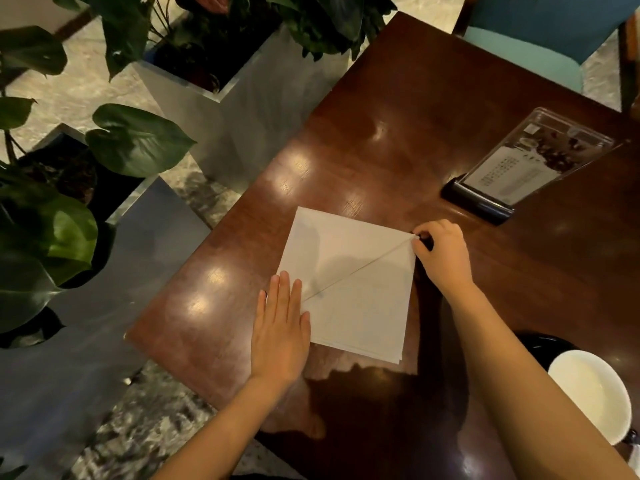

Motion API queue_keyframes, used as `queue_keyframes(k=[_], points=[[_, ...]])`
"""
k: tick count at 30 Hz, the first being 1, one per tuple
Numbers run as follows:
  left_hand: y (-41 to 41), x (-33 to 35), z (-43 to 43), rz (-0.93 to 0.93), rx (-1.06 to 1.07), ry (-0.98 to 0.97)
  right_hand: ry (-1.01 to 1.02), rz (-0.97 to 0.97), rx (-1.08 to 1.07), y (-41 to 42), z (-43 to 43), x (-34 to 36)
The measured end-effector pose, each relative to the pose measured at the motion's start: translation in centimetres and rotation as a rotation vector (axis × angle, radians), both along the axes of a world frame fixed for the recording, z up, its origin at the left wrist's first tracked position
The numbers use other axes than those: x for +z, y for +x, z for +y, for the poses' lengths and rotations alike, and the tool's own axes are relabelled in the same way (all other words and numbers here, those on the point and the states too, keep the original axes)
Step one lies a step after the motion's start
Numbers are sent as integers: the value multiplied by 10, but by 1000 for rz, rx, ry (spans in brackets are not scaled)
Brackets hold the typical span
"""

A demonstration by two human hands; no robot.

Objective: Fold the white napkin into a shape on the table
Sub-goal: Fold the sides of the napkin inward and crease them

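Flat, with fingers straight, the left hand [281, 336] pins the near-left corner of the thin white square napkin [349, 282], likely anchoring it, while the right hand [441, 254] pinches the right corner where a diagonal crease ends (a triangular flap looks half formed) on the glossy dark wooden table [415, 133]

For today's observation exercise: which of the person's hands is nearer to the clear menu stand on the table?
Right. The right hand pinches a corner of the napkin, a short way from the menu stand. The left hand lies flat on the napkin's opposite side, farther off.
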State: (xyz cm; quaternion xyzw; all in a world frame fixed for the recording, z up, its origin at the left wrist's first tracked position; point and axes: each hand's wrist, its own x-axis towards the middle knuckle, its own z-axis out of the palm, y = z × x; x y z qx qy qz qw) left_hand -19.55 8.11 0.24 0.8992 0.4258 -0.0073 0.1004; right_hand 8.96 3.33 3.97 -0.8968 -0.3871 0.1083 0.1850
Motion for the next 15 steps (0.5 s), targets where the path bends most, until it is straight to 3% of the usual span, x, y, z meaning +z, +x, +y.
queue_keyframes(k=[9, 15], points=[[-1, 1, 0, -9, -13, -21, -142, -219, 192, 7, 7, 7], [-1, 4, 0, -40, -22, -8, -178, -157, 245, 9, 11, 12]])
